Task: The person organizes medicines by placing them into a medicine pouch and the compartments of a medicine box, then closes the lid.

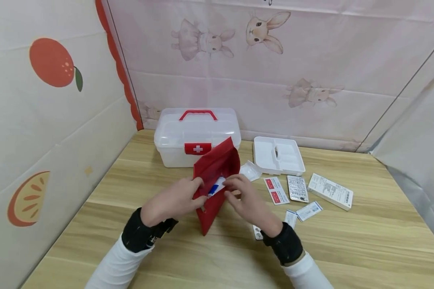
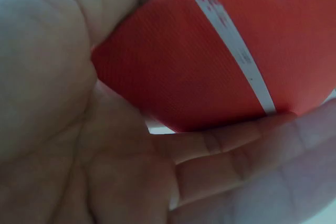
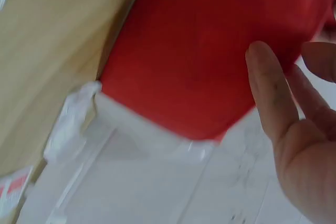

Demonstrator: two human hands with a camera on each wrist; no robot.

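Observation:
A red fabric pouch (image 1: 210,164) stands tilted above the table with its mouth spread. My left hand (image 1: 175,198) grips its left edge; in the left wrist view a pale strip crosses the pouch (image 2: 210,61), and the fingers lie along its lower side. At the right edge of the mouth is my right hand (image 1: 247,200), its thumb outside the fabric and its fingers over the rim. The right wrist view shows the thumb against the pouch (image 3: 194,51). Inside lies a white and blue item (image 1: 217,186), partly hidden; its kind cannot be told.
Behind the pouch stands a clear-lidded first-aid box (image 1: 173,140) with a red handle. To the right are a white divided tray (image 1: 264,154), a red and white packet (image 1: 276,190), a blister pack (image 1: 297,188), a white carton (image 1: 330,190) and small blue-white packets (image 1: 309,211).

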